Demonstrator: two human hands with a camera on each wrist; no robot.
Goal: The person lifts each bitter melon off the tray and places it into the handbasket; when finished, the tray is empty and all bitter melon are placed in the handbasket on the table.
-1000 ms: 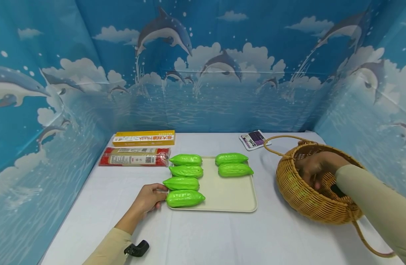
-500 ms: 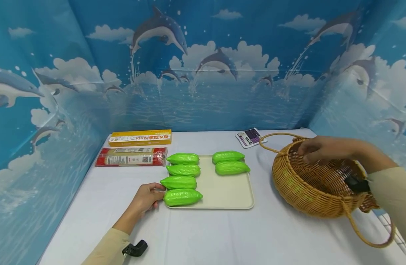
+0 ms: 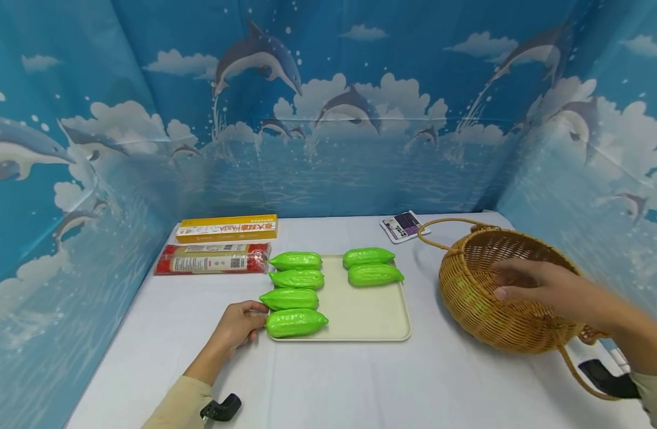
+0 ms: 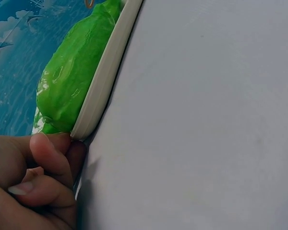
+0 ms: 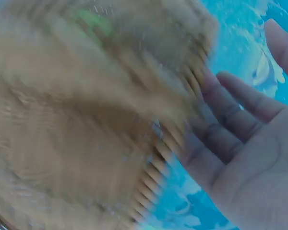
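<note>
In the head view a cream tray [image 3: 360, 316] lies mid-table, bearing several glossy green ridged fruits with pointed tips. A row of them, down to the nearest fruit [image 3: 296, 322], runs along its left side; two more, including one fruit [image 3: 375, 274], lie at its upper right. My left hand [image 3: 237, 326] pinches the tray's near left corner, its fingertips beside the nearest fruit. On the right stands a round wicker basket [image 3: 484, 310], its mouth facing up. Over its near right rim is my right hand [image 3: 554, 292], fingers extended, nothing in them; the right wrist view is blurred.
A yellow pasta box [image 3: 226, 229] and a red-ended noodle packet [image 3: 213, 259] lie at the back left. Behind the tray is a small white and purple packet [image 3: 402, 227], close to the basket's handle [image 3: 430, 223]. A dolphin-print curtain [image 3: 328, 161] encloses the table.
My right hand has come up out of the basket and back over its near right rim. The basket has shifted and tilted slightly. My left hand stays at the tray corner.
</note>
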